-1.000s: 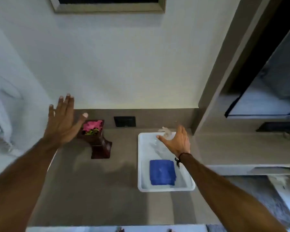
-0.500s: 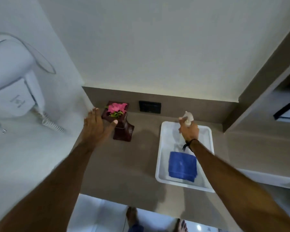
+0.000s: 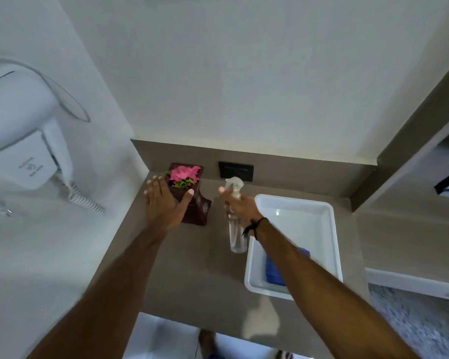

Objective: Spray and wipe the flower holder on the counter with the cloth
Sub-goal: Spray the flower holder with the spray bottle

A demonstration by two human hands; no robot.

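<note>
A dark red flower holder (image 3: 198, 209) with pink flowers (image 3: 185, 173) stands at the back left of the brown counter (image 3: 192, 275). My left hand (image 3: 163, 203) is spread open against its left side, thumb across its front. My right hand (image 3: 240, 207) grips a clear spray bottle (image 3: 236, 237) with a white trigger head, lifted above the counter just right of the holder, nozzle pointing left toward it. A folded blue cloth (image 3: 272, 273) lies in the white tray (image 3: 322, 211), partly hidden by my right forearm.
A white wall-mounted hair dryer (image 3: 24, 141) with a coiled cord hangs on the left wall. A black socket plate (image 3: 236, 171) sits on the backsplash behind the bottle. A brown shelf unit (image 3: 412, 193) borders the counter on the right. Feet show below the counter's front edge.
My right hand has lifted the spray bottle out of the tray and carried it left toward the holder. My left hand has moved onto the holder's side.
</note>
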